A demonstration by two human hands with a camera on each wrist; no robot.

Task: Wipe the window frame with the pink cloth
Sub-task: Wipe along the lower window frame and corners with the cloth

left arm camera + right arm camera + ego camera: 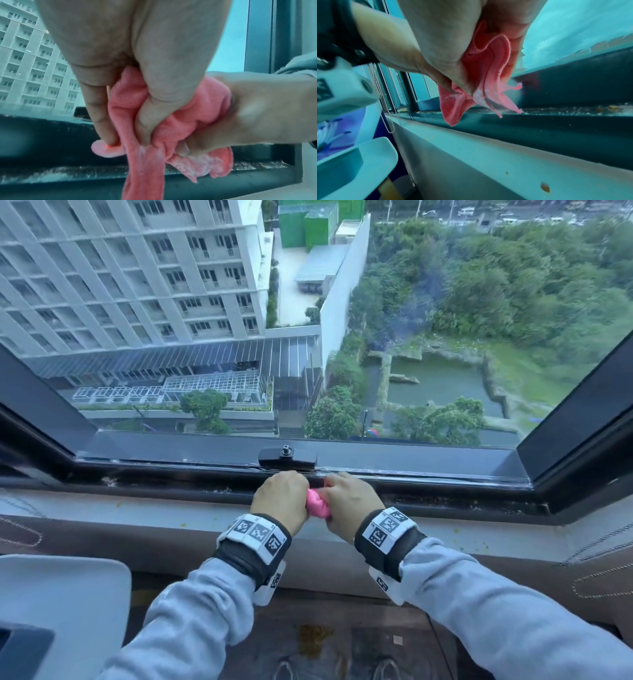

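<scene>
- high-rise view through the glass, pale apartment block across the way and trees below; the dark window frame (pixel 411 474) runs along the bottom with a black latch (pixel 287 457) in the middle, and its lower channel looks gritty with crumbs and whitish streaks
- the pink cloth (pixel 317 503) is bunched up between both hands just in front of the latch, right above the channel; loose tails hang down toward the frame in the wrist views
- left hand (pixel 282 501) has fingers and thumb curled tight round one end of the cloth; right hand (pixel 352 503) has its grip closed round the other end; looks to me like wringing or re-bunching before a pass, can't say for sure
- handling-wise: it's soft, light, floppy, and looks damp with whitish residue on the folds, so it'll probably go wherever your fingers push it; I'd keep it wadded in the palm with a fold poking out under the fingertips to get into that groove; dangling corners could snag on the latch
</scene>
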